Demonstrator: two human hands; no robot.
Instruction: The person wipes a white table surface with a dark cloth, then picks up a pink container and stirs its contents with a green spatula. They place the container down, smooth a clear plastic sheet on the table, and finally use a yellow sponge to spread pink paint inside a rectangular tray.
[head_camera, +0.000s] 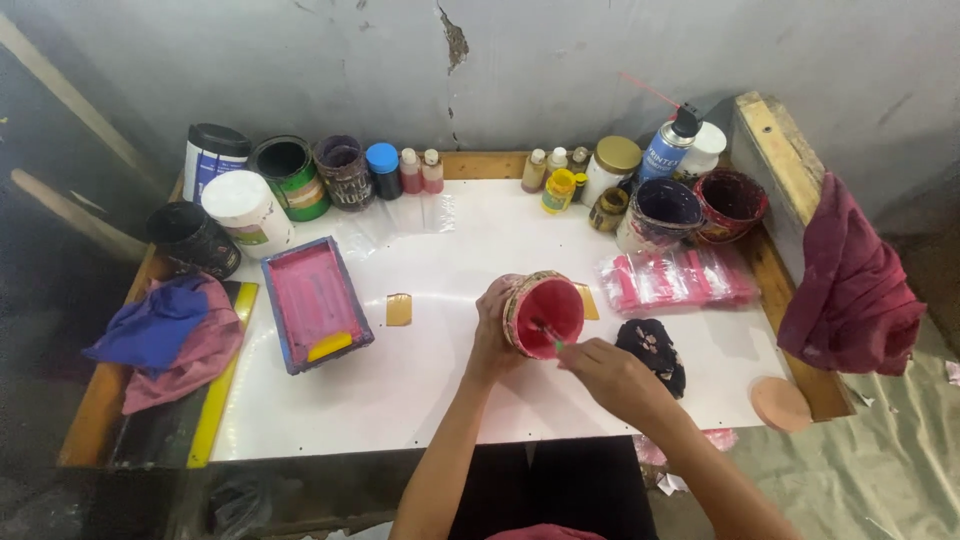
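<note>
The left hand (492, 325) gripped the pink paint tub (543, 315), tilted mouth-first toward the right hand (610, 375); those fingers (580, 352) pinched a thin stick (548, 333), its axis running into the tub above the worktop (440, 380).

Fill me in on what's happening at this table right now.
A person tilts a small pot of pink paint with the left hand, while the right hand works a thin stick inside it. To the left on the white tabletop lies a pink-stained framed screen; jars and cans line the back edge.
</note>
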